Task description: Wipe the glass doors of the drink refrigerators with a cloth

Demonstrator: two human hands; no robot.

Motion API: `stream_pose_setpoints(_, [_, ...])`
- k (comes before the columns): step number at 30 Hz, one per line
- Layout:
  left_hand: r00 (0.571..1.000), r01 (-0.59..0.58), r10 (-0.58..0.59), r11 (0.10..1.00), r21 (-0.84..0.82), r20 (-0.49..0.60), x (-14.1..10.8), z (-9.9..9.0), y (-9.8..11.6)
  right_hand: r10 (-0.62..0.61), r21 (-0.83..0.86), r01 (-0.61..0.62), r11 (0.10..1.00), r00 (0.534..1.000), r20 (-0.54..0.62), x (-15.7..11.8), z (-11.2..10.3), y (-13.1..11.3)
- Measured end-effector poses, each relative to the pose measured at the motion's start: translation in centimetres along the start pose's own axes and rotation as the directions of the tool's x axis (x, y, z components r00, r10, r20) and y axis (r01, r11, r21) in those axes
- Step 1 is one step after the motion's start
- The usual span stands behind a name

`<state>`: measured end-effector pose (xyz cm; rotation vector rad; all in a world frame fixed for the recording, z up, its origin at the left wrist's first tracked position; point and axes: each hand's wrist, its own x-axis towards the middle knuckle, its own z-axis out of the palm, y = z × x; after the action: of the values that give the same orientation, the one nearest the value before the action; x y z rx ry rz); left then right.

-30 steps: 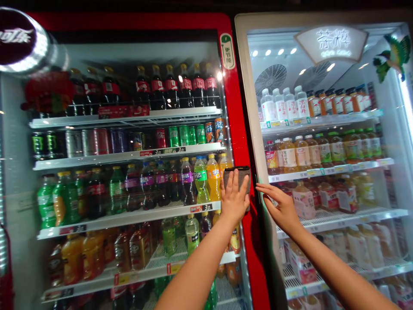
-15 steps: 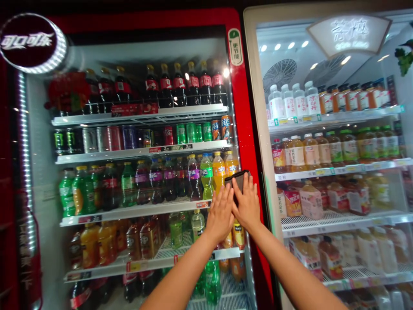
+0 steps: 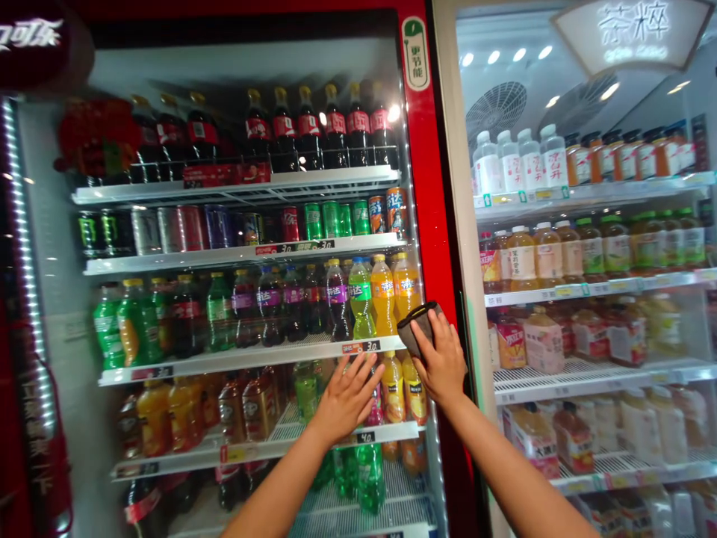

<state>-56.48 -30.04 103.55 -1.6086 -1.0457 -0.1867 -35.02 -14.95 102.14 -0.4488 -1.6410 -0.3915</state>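
A: What's in view?

B: Two glass-door drinks coolers, side by side. Landmark: the red door frame of the cola cooler (image 3: 432, 224). A beige-framed cooler (image 3: 459, 187) of juice bottles (image 3: 520, 261) stands right of it; shelves of bottled soda (image 3: 269, 306) sit behind the glass left of it.

A: Hands?

B: Right hand (image 3: 442, 355) is on the frame, palm against a folded grey cloth (image 3: 417, 332), fingers spread, pinning it there. Left hand (image 3: 347, 400) is lower, left of the frame, over the glass: open, fingers spread, holding nothing. Glass contact: can't tell.

A: Cloth handling?

B: Looks light, soft, limp. Best hold is the fold sticking out left of the right hand.

A: Orientation?

B: Lies flat to the door, across the frame's inner edge. Long axis slants, upper end toward the frame.
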Motion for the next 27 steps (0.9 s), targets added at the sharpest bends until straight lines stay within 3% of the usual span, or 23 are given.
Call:
stream_pose_setpoints(4, [0.999, -0.013, 0.014, 1.000, 0.019, -0.051, -0.4, 1.6, 0.3, -0.246, 0.054, 0.241, 0.969, 0.962, 0.116, -2.6, -1.4, 1.7])
stream_pose_setpoints(8, [0.997, -0.028, 0.030, 0.999, 0.037, -0.076, -0.9, 2.6, 0.4, -0.125, 0.073, 0.123, 0.990, 0.992, 0.030, -2.5, -2.0, 3.2])
stream_pose_setpoints(12, [0.998, -0.025, 0.027, 0.999, 0.041, -0.049, -1.2, 2.9, 0.5, -0.024, 0.005, 0.024, 1.000, 0.999, 0.026, -0.5, -0.7, 0.6])
stream_pose_setpoints(16, [1.000, -0.022, 0.023, 0.999, 0.024, -0.011, -1.2, 2.5, 0.5, -0.253, 0.060, 0.246, 0.967, 0.948, 0.196, -2.7, -0.9, 0.0])
stream_pose_setpoints(19, [1.000, -0.015, 0.014, 1.000, 0.009, 0.020, -1.2, 2.1, 0.5, -0.344, 0.096, 0.332, 0.938, 0.925, 0.162, -4.2, -1.6, 2.0])
stream_pose_setpoints(21, [0.999, -0.005, 0.005, 1.000, 0.008, 0.035, -1.2, 1.9, 0.6, -0.287, 0.075, 0.282, 0.957, 0.954, 0.085, -3.4, -1.5, 2.6])
stream_pose_setpoints(24, [0.999, 0.015, -0.016, 1.000, 0.022, 0.048, -1.2, 1.6, 0.8, -0.144, 0.018, 0.144, 0.989, 0.989, 0.010, -0.7, -0.6, 1.1])
stream_pose_setpoints(27, [0.999, 0.016, -0.018, 0.999, 0.038, 0.051, -1.1, 1.5, 0.9, -0.143, -0.011, 0.143, 0.990, 0.988, 0.052, 0.1, -0.2, -1.1])
